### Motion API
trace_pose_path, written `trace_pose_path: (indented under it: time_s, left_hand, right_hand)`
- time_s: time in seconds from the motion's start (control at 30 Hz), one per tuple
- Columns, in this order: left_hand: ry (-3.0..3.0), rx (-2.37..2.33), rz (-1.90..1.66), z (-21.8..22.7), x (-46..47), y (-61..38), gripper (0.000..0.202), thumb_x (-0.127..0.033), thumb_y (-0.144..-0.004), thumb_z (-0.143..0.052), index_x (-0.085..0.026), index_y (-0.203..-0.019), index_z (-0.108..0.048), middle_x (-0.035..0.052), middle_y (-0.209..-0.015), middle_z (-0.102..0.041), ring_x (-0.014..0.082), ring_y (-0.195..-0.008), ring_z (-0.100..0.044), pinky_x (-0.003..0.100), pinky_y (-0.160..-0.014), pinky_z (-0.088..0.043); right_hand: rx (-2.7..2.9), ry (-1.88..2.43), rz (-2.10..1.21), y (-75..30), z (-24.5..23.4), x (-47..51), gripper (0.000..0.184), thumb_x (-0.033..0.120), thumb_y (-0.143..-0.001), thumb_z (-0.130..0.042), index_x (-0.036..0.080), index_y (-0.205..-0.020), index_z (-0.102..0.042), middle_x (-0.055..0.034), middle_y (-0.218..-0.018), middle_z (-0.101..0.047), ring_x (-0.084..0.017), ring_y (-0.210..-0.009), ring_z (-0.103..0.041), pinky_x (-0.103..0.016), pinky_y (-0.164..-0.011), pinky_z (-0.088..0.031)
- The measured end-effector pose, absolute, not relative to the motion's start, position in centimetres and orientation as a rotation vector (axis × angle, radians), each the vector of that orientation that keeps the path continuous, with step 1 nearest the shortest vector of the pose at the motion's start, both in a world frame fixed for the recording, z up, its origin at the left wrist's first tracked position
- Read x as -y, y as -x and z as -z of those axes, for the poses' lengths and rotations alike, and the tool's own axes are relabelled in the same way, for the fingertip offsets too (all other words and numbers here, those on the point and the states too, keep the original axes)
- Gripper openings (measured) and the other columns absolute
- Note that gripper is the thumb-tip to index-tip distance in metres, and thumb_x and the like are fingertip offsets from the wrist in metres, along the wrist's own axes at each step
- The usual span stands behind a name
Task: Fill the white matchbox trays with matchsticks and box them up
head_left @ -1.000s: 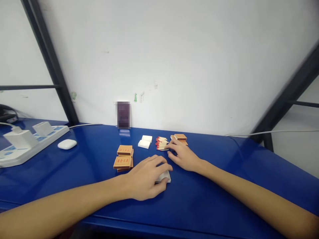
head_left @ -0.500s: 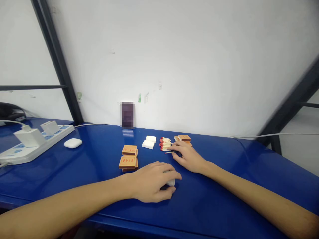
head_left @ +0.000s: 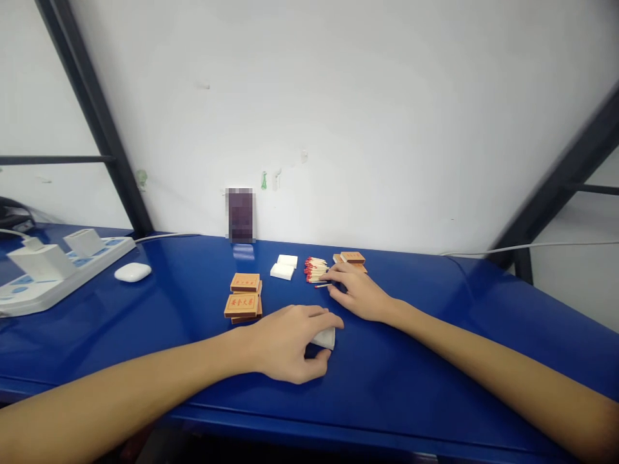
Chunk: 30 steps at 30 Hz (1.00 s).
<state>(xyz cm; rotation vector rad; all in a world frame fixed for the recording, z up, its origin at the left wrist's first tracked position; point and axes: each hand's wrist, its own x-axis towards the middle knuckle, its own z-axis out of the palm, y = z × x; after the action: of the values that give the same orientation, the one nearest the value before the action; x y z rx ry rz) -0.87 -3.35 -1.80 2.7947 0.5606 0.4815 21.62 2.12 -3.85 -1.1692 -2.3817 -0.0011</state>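
White cardboard matchbox tray (head_left: pixel 325 337) sat low on the glossy blue table (head_left: pixel 411 361), near its front edge, pinched between the thumb and curled fingers of our left hand (head_left: pixel 290 345). Our right hand (head_left: pixel 355 295) lay flat further back. Its fingers were stretched out close together, with the tips at a single red-tipped wooden match (head_left: pixel 323 285) just clear of the heap of red-tipped matches (head_left: pixel 315 269). Whether they gripped it we could not tell. We judged the step to be fetching a match for the tray, which called for a fine pinch. Two stacks of orange matchboxes (head_left: pixel 243 299) bore red characters, too small for us to read.
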Motion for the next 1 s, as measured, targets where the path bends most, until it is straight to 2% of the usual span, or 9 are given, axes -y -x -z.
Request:
trace_pose_path:
  time_s: [0.2, 0.47, 0.63, 0.8, 1.0]
  left_hand:
    - [-2.847, -0.508, -0.424, 1.47, 3.26, 1.01, 0.038, -0.017, -0.083, -0.052, -0.018, -0.122, -0.055, 0.0056, -0.102, -0.063, 0.0184, -0.083, -0.063, 0.029, -0.076, -0.052]
    - [-2.868, -0.467, -0.342, 1.02, 3.49, 1.05, 0.040, -0.020, -0.090, -0.050, -0.019, -0.130, -0.047, 0.0086, -0.121, -0.059, 0.0225, -0.104, -0.061, 0.035, -0.093, -0.048]
    - [-2.884, -0.439, -0.347, 1.18, 3.42, 1.11, 0.039, -0.021, -0.092, -0.049, -0.018, -0.131, -0.047, 0.0101, -0.124, -0.058, 0.0236, -0.106, -0.061, 0.037, -0.095, -0.048]
    - [-2.923, -0.443, -0.325, 1.16, 3.40, 1.11, 0.038, -0.021, -0.093, -0.048, -0.016, -0.130, -0.048, 0.0111, -0.126, -0.057, 0.0241, -0.108, -0.060, 0.038, -0.098, -0.046]
    - [-2.953, -0.437, -0.325, 1.05, 3.53, 1.10, 0.036, -0.022, -0.094, -0.048, -0.018, -0.129, -0.051, 0.0111, -0.129, -0.057, 0.0243, -0.109, -0.060, 0.039, -0.098, -0.046]
  right_hand:
    - [2.384, 1.168, 0.004, -21.62, 3.76, -2.07, 0.027, 0.017, -0.089, -0.049, 0.018, -0.111, -0.066, -0.0102, -0.105, -0.063, -0.025, -0.101, -0.057, -0.043, -0.089, -0.048]
    - [2.384, 1.187, 0.019, -21.61, 3.72, -2.00, 0.024, 0.017, -0.089, -0.050, 0.020, -0.106, -0.066, -0.0096, -0.104, -0.063, -0.027, -0.103, -0.057, -0.043, -0.091, -0.047]
    - [2.372, 1.169, 0.013, -21.66, 3.75, -2.06, 0.019, 0.017, -0.089, -0.048, 0.020, -0.099, -0.064, -0.0087, -0.101, -0.063, -0.026, -0.102, -0.057, -0.042, -0.089, -0.047]
    - [2.371, 1.177, -0.018, -21.60, 3.62, -2.01, 0.014, 0.014, -0.088, -0.047, 0.019, -0.091, -0.060, -0.0063, -0.093, -0.061, -0.022, -0.092, -0.056, -0.038, -0.082, -0.046]
    - [2.363, 1.167, -0.014, -21.67, 3.69, -2.11, 0.012, 0.013, -0.086, -0.049, 0.020, -0.088, -0.059, -0.0046, -0.090, -0.060, -0.022, -0.090, -0.055, -0.037, -0.082, -0.045]
